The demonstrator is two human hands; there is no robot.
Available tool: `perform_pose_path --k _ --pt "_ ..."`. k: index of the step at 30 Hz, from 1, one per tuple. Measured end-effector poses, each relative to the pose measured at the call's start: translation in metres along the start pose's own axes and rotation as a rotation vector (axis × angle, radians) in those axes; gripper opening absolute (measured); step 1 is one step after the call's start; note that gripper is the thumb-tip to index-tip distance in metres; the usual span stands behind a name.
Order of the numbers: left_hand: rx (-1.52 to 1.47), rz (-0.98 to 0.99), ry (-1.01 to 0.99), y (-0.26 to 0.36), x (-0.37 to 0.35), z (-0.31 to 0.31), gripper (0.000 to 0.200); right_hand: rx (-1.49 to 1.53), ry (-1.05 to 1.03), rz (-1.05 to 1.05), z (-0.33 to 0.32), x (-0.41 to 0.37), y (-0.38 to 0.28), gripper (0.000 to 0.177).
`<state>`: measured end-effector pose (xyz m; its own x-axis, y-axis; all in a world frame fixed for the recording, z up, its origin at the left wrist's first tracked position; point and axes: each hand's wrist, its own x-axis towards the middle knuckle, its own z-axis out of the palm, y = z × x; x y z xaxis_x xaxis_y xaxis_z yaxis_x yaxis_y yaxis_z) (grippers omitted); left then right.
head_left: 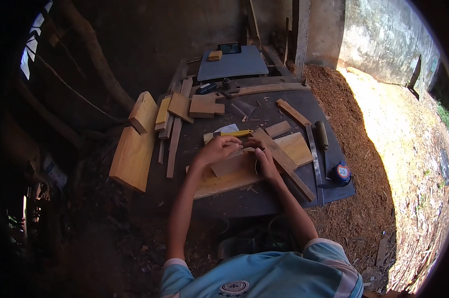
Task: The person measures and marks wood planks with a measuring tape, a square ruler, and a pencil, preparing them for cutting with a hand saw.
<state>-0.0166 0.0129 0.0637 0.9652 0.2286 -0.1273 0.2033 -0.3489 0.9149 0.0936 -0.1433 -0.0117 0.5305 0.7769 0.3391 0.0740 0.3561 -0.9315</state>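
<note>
My left hand (pixel 221 150) is over the bench with its fingers curled toward my right hand (pixel 264 158), whose fingers are also bent inward. Whatever the fingertips hold is too small or hidden to make out. Just below them a small wooden piece (pixel 227 168) lies on a long pale plank (pixel 219 186). To the right of my right hand, a narrow wooden strip (pixel 289 166) crosses the plank at a slant. Beyond the fingers lies a slim yellow object (pixel 238 133) beside a scrap of white paper (pixel 228 128).
Thick boards (pixel 132 159) and smaller wood blocks (pixel 203 106) stand on the left. At right are a metal ruler (pixel 313 159), a cylindrical handle (pixel 322 135) and a blue tape measure (pixel 342 172). Sawdust (pixel 353 144) covers the ground beside the dark tabletop (pixel 184 144).
</note>
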Motion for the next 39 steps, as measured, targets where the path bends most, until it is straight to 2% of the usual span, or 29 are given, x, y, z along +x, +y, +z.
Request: perform_pose_path --k 2,10,13,16,19,22,25,28,31,34,35,38,39 --pt "0.064 0.037 0.005 0.002 0.001 0.000 0.025 0.015 0.007 -0.035 0.000 -0.001 0.006 0.044" --pt "0.135 0.056 0.057 -0.005 0.004 0.001 0.034 -0.028 -0.017 -0.020 0.001 -0.002 -0.004 0.048" --pt "0.158 -0.009 0.098 0.004 -0.002 0.002 0.045 -0.009 -0.039 -0.013 0.002 -0.001 0.002 0.051" --pt "0.584 -0.165 -0.072 0.034 -0.007 0.002 0.053 -0.001 -0.037 0.017 0.002 -0.001 0.000 0.052" --pt "0.633 -0.158 -0.107 0.020 -0.001 -0.001 0.060 0.021 -0.052 0.019 0.001 0.000 -0.003 0.052" --pt "0.639 -0.196 -0.069 0.022 -0.003 0.002 0.053 -0.008 -0.063 0.009 0.003 0.001 -0.001 0.052" --pt "0.683 -0.142 -0.022 0.021 -0.004 0.004 0.046 -0.169 -0.100 0.047 0.013 0.007 -0.014 0.055" --pt "0.697 0.086 0.039 0.028 -0.009 0.006 0.040 0.003 -0.167 0.253 0.032 0.024 -0.013 0.060" --pt "0.656 -0.039 -0.025 0.035 -0.013 0.001 0.040 0.084 -0.235 0.247 0.040 0.036 -0.024 0.074" --pt "0.749 -0.116 0.037 0.037 -0.013 0.008 0.040 0.071 -0.266 0.142 0.037 0.034 -0.023 0.073" --pt "0.818 -0.178 0.003 0.038 -0.009 0.008 0.040 0.094 -0.213 0.152 0.038 0.031 -0.024 0.072" --pt "0.747 -0.064 0.047 0.029 -0.008 0.009 0.041 0.025 -0.204 0.187 0.031 0.027 -0.007 0.073" --pt "0.742 -0.085 0.043 0.031 -0.008 0.009 0.042 0.000 -0.151 0.169 0.032 0.025 -0.005 0.067"
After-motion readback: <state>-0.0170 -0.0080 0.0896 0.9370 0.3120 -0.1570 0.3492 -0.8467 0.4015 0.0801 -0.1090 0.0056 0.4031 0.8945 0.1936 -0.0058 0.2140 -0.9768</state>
